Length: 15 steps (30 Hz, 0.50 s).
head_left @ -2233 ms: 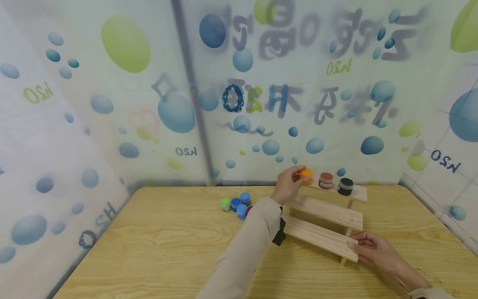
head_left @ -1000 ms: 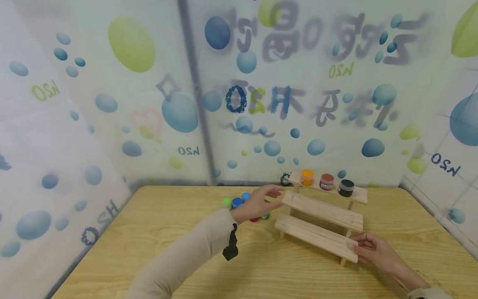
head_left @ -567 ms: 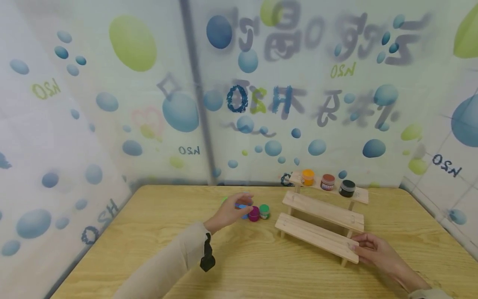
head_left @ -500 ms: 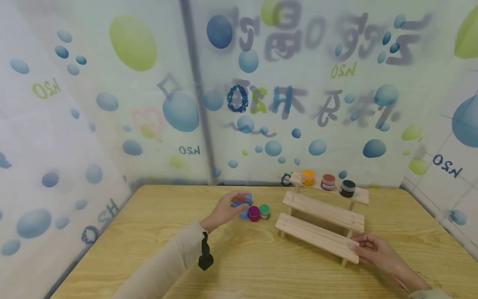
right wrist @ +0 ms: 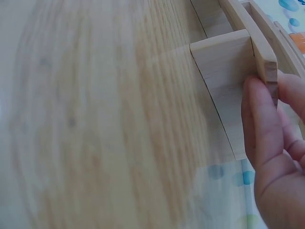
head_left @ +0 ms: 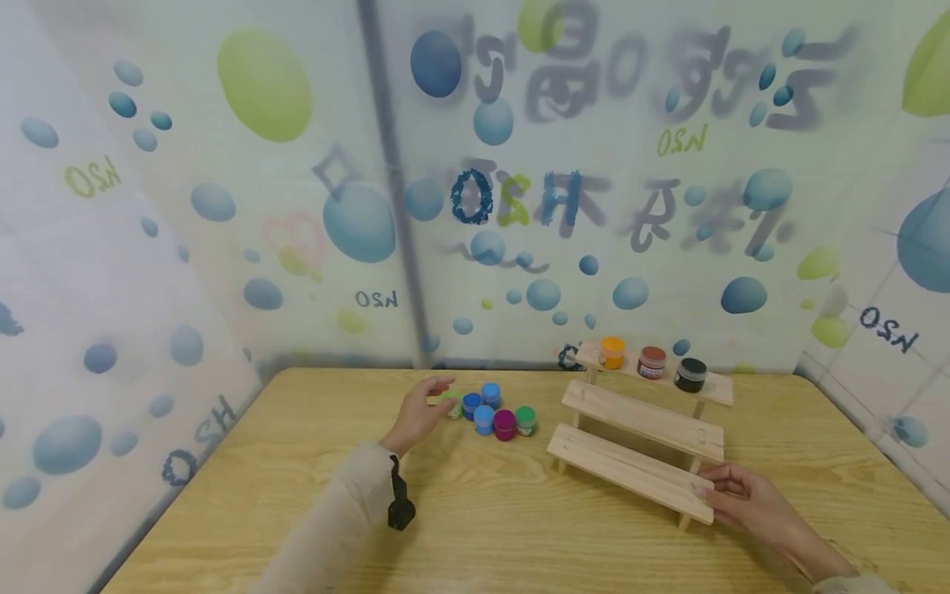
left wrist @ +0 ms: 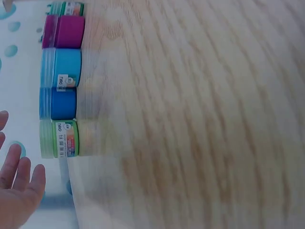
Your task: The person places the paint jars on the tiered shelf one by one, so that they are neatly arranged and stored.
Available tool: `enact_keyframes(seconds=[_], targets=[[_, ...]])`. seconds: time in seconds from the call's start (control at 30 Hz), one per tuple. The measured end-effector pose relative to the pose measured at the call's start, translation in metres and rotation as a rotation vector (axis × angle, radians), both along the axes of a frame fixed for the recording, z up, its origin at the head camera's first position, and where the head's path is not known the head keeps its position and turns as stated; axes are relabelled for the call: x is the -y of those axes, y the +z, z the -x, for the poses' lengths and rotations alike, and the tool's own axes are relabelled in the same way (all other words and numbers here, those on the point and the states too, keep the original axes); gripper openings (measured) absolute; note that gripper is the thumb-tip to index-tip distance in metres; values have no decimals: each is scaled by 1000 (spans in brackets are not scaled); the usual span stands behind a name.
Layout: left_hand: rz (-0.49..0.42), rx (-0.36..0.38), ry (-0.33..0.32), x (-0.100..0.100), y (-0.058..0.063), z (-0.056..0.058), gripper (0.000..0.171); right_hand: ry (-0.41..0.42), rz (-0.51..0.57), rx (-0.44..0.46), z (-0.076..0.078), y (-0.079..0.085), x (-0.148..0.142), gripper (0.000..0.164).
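My left hand point(head_left: 417, 417) hovers at the left end of a cluster of small paint jars, fingers apart and holding nothing. Nearest to it is the light green paint jar point(head_left: 454, 410), partly hidden behind the fingertips in the head view. In the left wrist view that green jar point(left wrist: 66, 139) stands clear of the extended fingers point(left wrist: 23, 174). My right hand point(head_left: 757, 507) grips the right end of the lowest step of a three-tier wooden stand point(head_left: 631, 472). Thumb and fingers pinch the board's end point(right wrist: 269, 71) in the right wrist view.
Beside the green jar stand a dark blue jar point(head_left: 472, 406), two lighter blue jars, a purple jar point(head_left: 505, 425) and a darker green jar point(head_left: 525, 421). Orange point(head_left: 612, 353), brown-red point(head_left: 651, 363) and black point(head_left: 691, 375) jars sit on the top tier. A patterned curtain point(head_left: 490, 272) hangs behind the table.
My left hand let go of the orange jar on the top tier, then travelled left past the other jars to the light green one. The right hand has kept its grip on the stand.
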<state>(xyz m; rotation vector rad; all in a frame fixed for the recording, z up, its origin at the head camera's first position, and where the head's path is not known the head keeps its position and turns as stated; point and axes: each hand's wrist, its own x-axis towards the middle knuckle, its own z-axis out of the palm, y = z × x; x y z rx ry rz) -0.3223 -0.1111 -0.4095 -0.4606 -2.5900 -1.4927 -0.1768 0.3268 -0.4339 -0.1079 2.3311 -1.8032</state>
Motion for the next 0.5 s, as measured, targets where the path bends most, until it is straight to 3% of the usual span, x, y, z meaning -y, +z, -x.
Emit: enact_keyframes(seconds=[0.23,0.5], targets=[[33,-3,38,-1,-7,10,37,-5,-37,-11,0,0,0,44],[13,87,51,0,-11,12,39,19,-11,-6,1,1,-1,37]])
